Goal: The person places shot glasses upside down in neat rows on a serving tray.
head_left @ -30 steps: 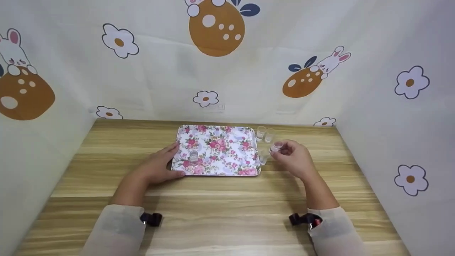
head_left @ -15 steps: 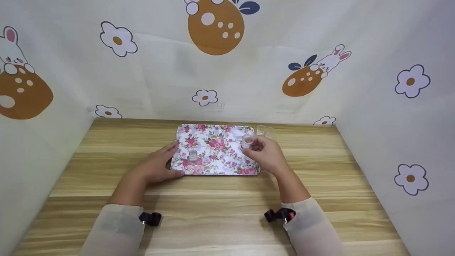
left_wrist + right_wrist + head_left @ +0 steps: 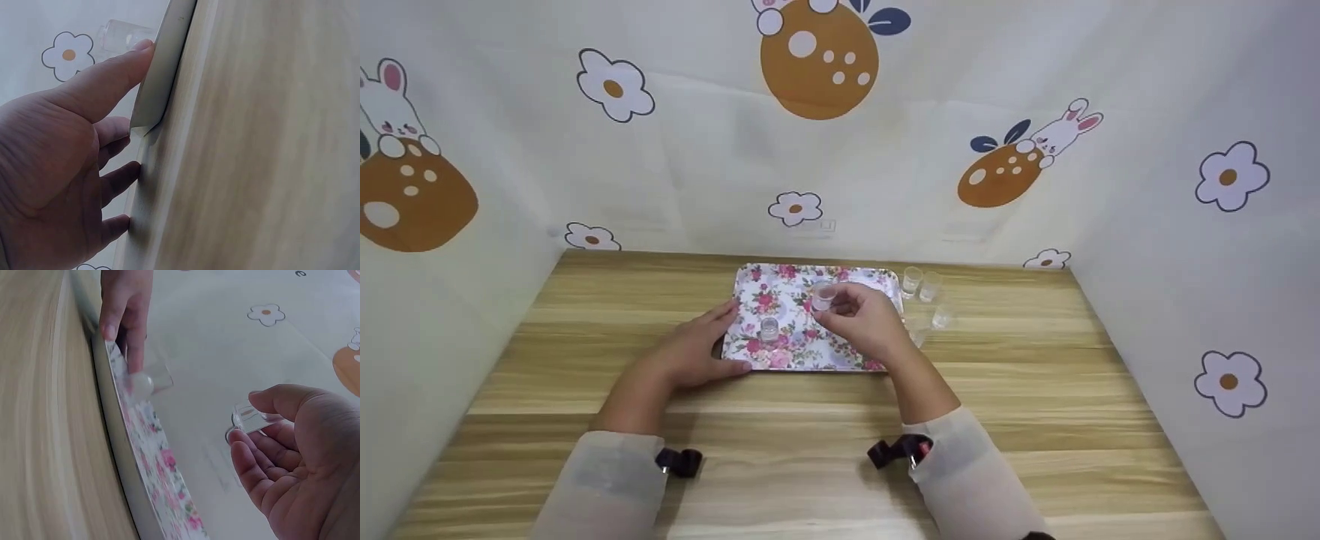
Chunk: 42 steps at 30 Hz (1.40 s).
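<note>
A floral tray (image 3: 750,285) lies flat on the table. My left hand (image 3: 697,349) rests at its near left corner, thumb on the front rim and fingers along the left side; in the left wrist view the thumb (image 3: 112,79) touches the rim. One clear shot glass (image 3: 769,328) stands on the tray's left part, close to that hand. Over the middle of the tray, my right hand (image 3: 866,319) pinches a second clear shot glass (image 3: 823,297) between thumb and fingers. In the right wrist view this held glass (image 3: 250,417) appears apart from the tray surface.
Several more clear shot glasses stand right of the tray: one at the back (image 3: 912,281), a neighbour glass (image 3: 931,286), and a nearer glass (image 3: 942,318). Another, by the right wrist, is faint. Patterned cloth walls (image 3: 697,165) enclose the wooden table (image 3: 780,450).
My right hand has carried its shot glass leftward, from beside the tray's right edge to over its middle. The left hand, the tray and the glass on it have stayed in place.
</note>
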### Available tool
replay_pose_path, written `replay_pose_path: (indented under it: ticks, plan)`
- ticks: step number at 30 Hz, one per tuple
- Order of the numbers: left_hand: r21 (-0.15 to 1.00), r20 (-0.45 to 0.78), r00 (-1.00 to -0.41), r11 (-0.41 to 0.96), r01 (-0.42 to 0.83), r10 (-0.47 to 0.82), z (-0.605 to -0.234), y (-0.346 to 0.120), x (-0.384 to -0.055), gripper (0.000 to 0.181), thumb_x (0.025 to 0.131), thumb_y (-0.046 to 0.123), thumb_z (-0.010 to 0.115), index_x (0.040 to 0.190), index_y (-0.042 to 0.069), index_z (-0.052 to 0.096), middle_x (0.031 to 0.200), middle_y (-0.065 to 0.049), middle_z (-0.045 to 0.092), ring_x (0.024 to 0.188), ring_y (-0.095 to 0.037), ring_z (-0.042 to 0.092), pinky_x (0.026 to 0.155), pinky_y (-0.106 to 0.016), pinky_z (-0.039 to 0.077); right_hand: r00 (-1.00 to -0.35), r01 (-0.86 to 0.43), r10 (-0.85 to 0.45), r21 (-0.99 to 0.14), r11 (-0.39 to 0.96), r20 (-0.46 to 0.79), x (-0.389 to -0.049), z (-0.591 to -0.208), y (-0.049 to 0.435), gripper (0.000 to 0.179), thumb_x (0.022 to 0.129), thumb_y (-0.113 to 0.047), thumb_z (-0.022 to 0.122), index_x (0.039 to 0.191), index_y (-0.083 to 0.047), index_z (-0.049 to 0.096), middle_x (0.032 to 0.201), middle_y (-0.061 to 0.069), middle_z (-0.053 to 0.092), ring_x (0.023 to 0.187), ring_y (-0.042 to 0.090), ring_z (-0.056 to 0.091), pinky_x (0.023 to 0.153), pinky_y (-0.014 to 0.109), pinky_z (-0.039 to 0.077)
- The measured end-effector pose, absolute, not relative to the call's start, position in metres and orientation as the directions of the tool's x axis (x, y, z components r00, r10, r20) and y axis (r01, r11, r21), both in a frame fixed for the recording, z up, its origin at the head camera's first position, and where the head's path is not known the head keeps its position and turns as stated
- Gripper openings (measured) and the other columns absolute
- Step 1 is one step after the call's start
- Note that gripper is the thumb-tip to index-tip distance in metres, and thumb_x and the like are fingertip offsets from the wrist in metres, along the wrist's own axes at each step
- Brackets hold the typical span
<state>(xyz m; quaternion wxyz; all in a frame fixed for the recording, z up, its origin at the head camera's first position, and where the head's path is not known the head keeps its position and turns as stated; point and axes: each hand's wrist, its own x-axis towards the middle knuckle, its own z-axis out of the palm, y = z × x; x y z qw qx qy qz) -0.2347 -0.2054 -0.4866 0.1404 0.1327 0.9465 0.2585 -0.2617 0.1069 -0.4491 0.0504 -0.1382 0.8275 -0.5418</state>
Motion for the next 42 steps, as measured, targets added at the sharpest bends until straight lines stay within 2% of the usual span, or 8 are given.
replay_pose_path:
  ticks: [10, 18, 30, 37, 42]
  plan:
    - [0.533, -0.223, -0.926, 0.833, 0.147, 0.306, -0.488, -0.206, -0.237, 0.110, 0.091, 0.064, 0.077, 0.173, 0.020, 0.019, 0.184, -0.001, 0.008, 0.166, -0.048, 0.013, 0.132, -0.074, 0.013, -0.941, -0.196, -0.329, -0.923, 0.330, 0.082, -0.262, -0.451, 0.078, 0.031, 0.091, -0.027, 0.084, 0.120, -0.019, 0.078, 0.103, 0.003, 0.076, 0.095, 0.015, 0.074, 0.080, 0.030, 0.066]
    - [0.528, -0.215, -0.929, 0.836, 0.149, 0.301, -0.489, -0.206, -0.237, 0.110, 0.090, 0.066, 0.076, 0.173, 0.021, 0.020, 0.184, -0.001, 0.009, 0.166, -0.049, 0.015, 0.132, -0.072, 0.017, -0.937, -0.207, -0.339, -0.919, 0.336, 0.087, -0.262, -0.457, 0.072, 0.030, 0.091, -0.026, 0.083, 0.118, -0.018, 0.075, 0.104, 0.001, 0.076, 0.097, 0.013, 0.070, 0.086, 0.029, 0.062]
    - [0.526, -0.203, -0.926, 0.833, 0.169, 0.317, -0.490, -0.205, -0.237, 0.110, 0.091, 0.064, 0.076, 0.173, 0.016, 0.020, 0.183, -0.003, 0.012, 0.166, -0.048, 0.017, 0.132, -0.072, 0.019, -0.958, -0.188, -0.267, -0.925, 0.330, 0.099, -0.265, -0.461, 0.073, 0.037, 0.093, -0.028, 0.084, 0.124, -0.011, 0.074, 0.098, 0.003, 0.068, 0.084, 0.013, 0.065, 0.068, 0.024, 0.061]
    - [0.537, -0.213, -0.928, 0.830, 0.149, 0.305, -0.488, -0.204, -0.237, 0.109, 0.091, 0.062, 0.078, 0.173, 0.019, 0.020, 0.184, -0.002, 0.010, 0.166, -0.048, 0.015, 0.133, -0.071, 0.017, -0.968, -0.186, -0.231, -0.908, 0.376, 0.103, -0.267, -0.464, 0.073, 0.040, 0.094, -0.039, 0.083, 0.126, -0.015, 0.077, 0.099, 0.001, 0.071, 0.087, 0.013, 0.068, 0.071, 0.028, 0.066]
    - [0.535, -0.220, -0.927, 0.832, 0.145, 0.303, -0.487, -0.205, -0.236, 0.109, 0.091, 0.063, 0.077, 0.173, 0.020, 0.020, 0.184, -0.001, 0.009, 0.166, -0.048, 0.015, 0.132, -0.072, 0.016, -0.960, -0.231, -0.245, -0.880, 0.415, 0.137, -0.269, -0.467, 0.074, 0.036, 0.091, -0.031, 0.087, 0.123, -0.017, 0.078, 0.104, 0.001, 0.070, 0.090, 0.012, 0.068, 0.077, 0.026, 0.064]
